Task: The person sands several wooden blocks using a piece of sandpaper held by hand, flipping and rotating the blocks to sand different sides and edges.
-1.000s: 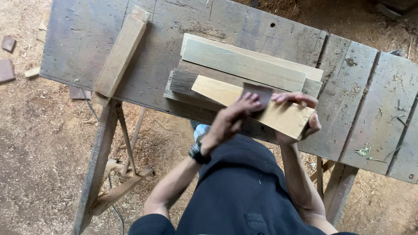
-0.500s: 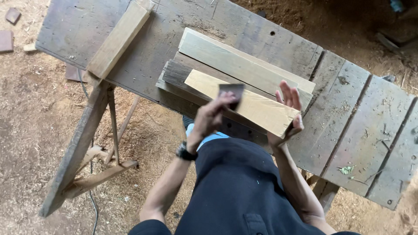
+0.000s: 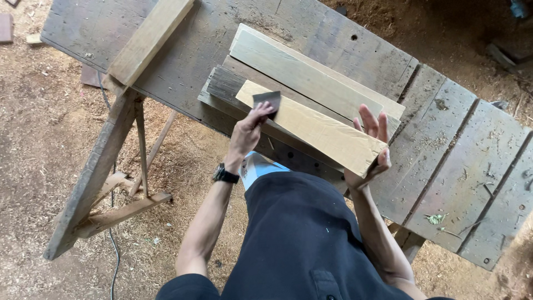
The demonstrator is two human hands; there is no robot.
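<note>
A pale wooden block (image 3: 316,130) lies slantwise on a stack of planks (image 3: 300,72) on a worn grey workbench (image 3: 455,166). My left hand (image 3: 247,130), with a black watch on its wrist, pinches a small dark sheet of sandpaper (image 3: 267,100) and presses it onto the block's upper left end. My right hand (image 3: 371,147) grips the block's lower right end, thumb under it and fingers spread against its far side. My dark-clothed body fills the bottom of the view.
A loose pale batten (image 3: 147,41) lies on the bench's left end. The bench's wooden trestle legs (image 3: 94,178) stand at the left on a sawdust-covered floor (image 3: 39,139). A thin cable (image 3: 114,244) runs across that floor.
My left hand has slid the sandpaper along the block from near its middle to its upper left end. My right hand stays at the block's lower right end, fingers now spread.
</note>
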